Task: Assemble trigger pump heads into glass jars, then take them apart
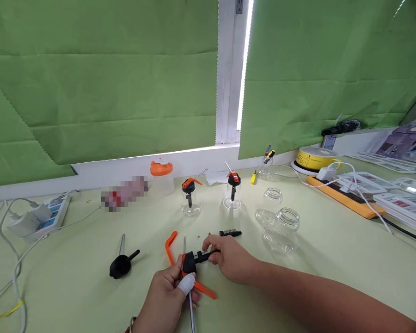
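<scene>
My left hand [169,293], with a white wrap on its thumb, grips a black cap [189,262] that has an orange lever [204,290] and a metal rod [192,312]. From the right, my right hand [230,259] pinches the black stem [207,256] that extends from this cap. Just above the hands lies a black part with a spring [230,232]. An orange curved piece [169,245] is beside the cap, to its upper left. Farther left rests another black cap [120,267] with a metal rod.
Two clear jars with black-and-orange tops [191,203] [232,196] stand behind the hands. Open glass jars [280,233], a power strip [346,196], a screwdriver jar [265,171] and a yellow container [314,158] are rightward. An orange-lidded cup [162,178] and cables [17,277] are leftward.
</scene>
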The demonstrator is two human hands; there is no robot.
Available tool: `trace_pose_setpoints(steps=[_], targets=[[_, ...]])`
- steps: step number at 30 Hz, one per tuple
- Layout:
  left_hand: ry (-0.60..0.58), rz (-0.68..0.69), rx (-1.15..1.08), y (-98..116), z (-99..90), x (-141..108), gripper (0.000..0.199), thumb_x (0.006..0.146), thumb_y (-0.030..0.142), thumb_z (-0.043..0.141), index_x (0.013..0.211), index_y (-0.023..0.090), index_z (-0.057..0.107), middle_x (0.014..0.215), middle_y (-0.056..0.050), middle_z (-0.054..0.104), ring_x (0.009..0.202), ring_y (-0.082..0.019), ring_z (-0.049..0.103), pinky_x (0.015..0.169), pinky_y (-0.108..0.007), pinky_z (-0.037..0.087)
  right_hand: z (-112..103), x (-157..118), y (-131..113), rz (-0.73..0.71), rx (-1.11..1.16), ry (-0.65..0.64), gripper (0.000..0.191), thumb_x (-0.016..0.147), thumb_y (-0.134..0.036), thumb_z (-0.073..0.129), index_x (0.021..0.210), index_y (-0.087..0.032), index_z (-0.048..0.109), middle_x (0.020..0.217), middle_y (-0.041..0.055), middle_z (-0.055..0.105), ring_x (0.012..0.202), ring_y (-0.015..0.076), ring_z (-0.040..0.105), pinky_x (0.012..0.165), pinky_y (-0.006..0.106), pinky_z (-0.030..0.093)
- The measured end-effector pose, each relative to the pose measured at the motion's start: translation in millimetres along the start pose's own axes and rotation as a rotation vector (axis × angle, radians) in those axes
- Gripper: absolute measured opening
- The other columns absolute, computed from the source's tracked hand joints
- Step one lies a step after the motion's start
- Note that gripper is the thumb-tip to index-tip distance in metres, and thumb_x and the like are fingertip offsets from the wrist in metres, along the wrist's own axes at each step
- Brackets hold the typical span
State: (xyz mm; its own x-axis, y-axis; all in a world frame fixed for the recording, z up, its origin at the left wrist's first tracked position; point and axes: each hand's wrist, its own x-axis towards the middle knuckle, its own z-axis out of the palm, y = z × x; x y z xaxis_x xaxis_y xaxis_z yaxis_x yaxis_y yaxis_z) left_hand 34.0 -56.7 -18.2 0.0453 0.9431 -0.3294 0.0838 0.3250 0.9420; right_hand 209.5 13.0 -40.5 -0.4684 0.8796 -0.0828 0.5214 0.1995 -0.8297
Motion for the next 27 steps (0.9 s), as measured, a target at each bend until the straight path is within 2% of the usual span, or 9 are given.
trace_pose_setpoints(steps=[2, 9, 15, 24, 27], targets=[[0.005, 0.001, 0.003, 1.0, 0.2, -0.1, 0.034, 0.067, 0.044, 0.064, 0.085, 0.014, 0.065, 0.048, 0.004, 0.057, 0.049, -0.013, 0.048, 0.052, -0.025, 0.044, 0.2, 0.4, 1.1, -0.003, -0.001, 0.004, 0.023, 0.077, -0.013, 0.049, 0.097, -0.023, 0.054, 0.071, -0.0023, 0.052, 0.058, 0.0099, 0.041, 0.051, 0.019, 0.03], [0.016, -0.008, -0.013, -1.5, 0.5, 0.9, 0.04, 0.066, 0.041, 0.065, 0.095, 0.013, 0.064, 0.048, 0.004, 0.058, 0.048, -0.013, 0.048, 0.051, -0.024, 0.043, -0.6, 0.5, 2.3, -0.011, 0.034, -0.017, 0.025, 0.076, -0.013, 0.049, 0.098, -0.024, 0.053, 0.071, -0.0028, 0.052, 0.057, 0.0096, 0.04, 0.053, 0.02, 0.031], [0.002, -0.021, -0.019, 0.2, 0.3, 1.0, 0.052, 0.066, 0.043, 0.064, 0.106, 0.011, 0.06, 0.048, 0.004, 0.057, 0.047, -0.012, 0.046, 0.051, -0.024, 0.042, -1.0, 0.6, 1.7, -0.023, 0.035, -0.009, 0.023, 0.076, -0.011, 0.049, 0.095, -0.023, 0.053, 0.069, -0.0037, 0.05, 0.056, 0.0086, 0.038, 0.052, 0.019, 0.03], [0.024, 0.004, 0.008, 1.7, 1.2, -0.1, 0.045, 0.064, 0.045, 0.065, 0.095, 0.012, 0.064, 0.048, 0.003, 0.058, 0.047, -0.012, 0.047, 0.051, -0.024, 0.039, -1.9, 0.7, 0.9, -0.04, 0.013, -0.003, 0.019, 0.076, -0.011, 0.048, 0.091, -0.022, 0.054, 0.064, -0.0043, 0.048, 0.055, 0.0084, 0.039, 0.05, 0.019, 0.029], [0.034, -0.005, 0.036, 1.7, 0.7, 0.0, 0.043, 0.065, 0.045, 0.065, 0.092, 0.012, 0.065, 0.048, 0.003, 0.058, 0.047, -0.012, 0.047, 0.051, -0.024, 0.039, -2.1, 1.5, 1.3, -0.052, 0.033, -0.008, 0.023, 0.076, -0.01, 0.048, 0.095, -0.022, 0.053, 0.066, -0.0038, 0.049, 0.056, 0.0087, 0.041, 0.05, 0.018, 0.031]])
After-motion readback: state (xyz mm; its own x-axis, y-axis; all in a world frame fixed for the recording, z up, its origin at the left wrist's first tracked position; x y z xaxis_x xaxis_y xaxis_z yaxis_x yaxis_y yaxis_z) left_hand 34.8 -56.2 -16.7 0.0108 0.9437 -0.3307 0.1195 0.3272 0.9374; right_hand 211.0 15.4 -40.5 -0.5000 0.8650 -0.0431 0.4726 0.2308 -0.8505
